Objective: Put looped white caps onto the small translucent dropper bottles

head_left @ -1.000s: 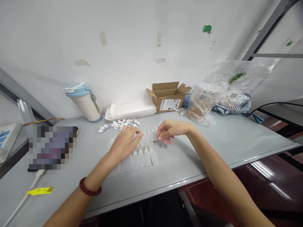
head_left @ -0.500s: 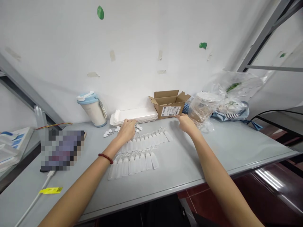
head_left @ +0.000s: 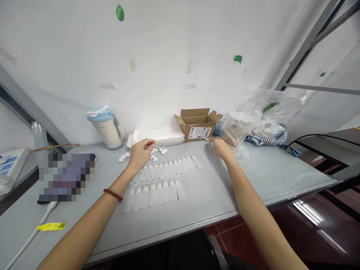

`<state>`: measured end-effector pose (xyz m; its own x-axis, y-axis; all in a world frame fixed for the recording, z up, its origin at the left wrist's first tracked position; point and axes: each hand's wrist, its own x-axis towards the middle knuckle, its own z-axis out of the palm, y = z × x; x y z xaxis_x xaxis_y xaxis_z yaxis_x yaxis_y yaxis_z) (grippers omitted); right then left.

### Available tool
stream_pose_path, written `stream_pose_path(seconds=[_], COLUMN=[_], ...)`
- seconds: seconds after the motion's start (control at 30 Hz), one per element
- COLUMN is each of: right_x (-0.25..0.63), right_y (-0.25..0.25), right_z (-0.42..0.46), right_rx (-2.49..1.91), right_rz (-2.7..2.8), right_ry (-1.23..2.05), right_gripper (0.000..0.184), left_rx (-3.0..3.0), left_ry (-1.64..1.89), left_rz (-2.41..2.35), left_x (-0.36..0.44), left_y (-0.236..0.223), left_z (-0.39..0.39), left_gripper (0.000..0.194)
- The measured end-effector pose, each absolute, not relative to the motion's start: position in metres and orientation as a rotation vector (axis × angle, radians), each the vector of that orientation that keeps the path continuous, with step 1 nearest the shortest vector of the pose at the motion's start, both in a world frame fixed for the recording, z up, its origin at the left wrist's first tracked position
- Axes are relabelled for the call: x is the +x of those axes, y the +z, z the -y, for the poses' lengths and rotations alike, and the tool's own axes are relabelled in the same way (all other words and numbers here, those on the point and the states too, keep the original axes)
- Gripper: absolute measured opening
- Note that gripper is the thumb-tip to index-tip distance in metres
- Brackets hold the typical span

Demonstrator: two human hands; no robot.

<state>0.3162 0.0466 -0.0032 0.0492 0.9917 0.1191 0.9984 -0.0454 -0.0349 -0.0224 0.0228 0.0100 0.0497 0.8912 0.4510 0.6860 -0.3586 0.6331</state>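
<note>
Lying in two neat rows at the lower centre of the frame, the translucent corded tubes [head_left: 159, 194] look set out; small white pieces [head_left: 164, 151] sit loose behind. The left hand [head_left: 138, 154] curls beside those; the right hand [head_left: 221, 147] bends near the cardboard box [head_left: 200, 132]. Neither hand's grip is clear.

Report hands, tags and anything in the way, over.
Left hand partly covering small white pieces. Right hand near open carton. Translucent tags in two rows, unobstructed.

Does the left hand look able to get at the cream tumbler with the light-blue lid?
Probably yes: the left hand is near the tumbler, and only small white pieces and a low white packet stack lie around the gap.
</note>
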Motion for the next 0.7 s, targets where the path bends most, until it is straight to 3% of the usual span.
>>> stream_pose_path(seconds=[0.17, 0.4, 0.7], right_x=[0.318, 0.313, 0.292], right_y=[-0.006, -0.009, -0.009], right_z=[-0.051, -0.053, -0.052], right_rx=[-2.167, -2.143, -2.024], right_rz=[2.084, 2.092, 2.167], right_ry=[-0.100, -0.031, 0.085], right_gripper=[0.056, 0.056, 0.053], left_rx=[1.469, 1.100, 0.966], left_ry=[1.426, 1.285, 1.247], left_rz=[-1.451, -1.164, -1.102], left_x=[-0.037, -0.021, -0.009], left_y=[0.008, 0.022, 0.025], left_z=[-0.006, 0.012, 0.022], left_gripper=[0.025, 0.032, 0.008])
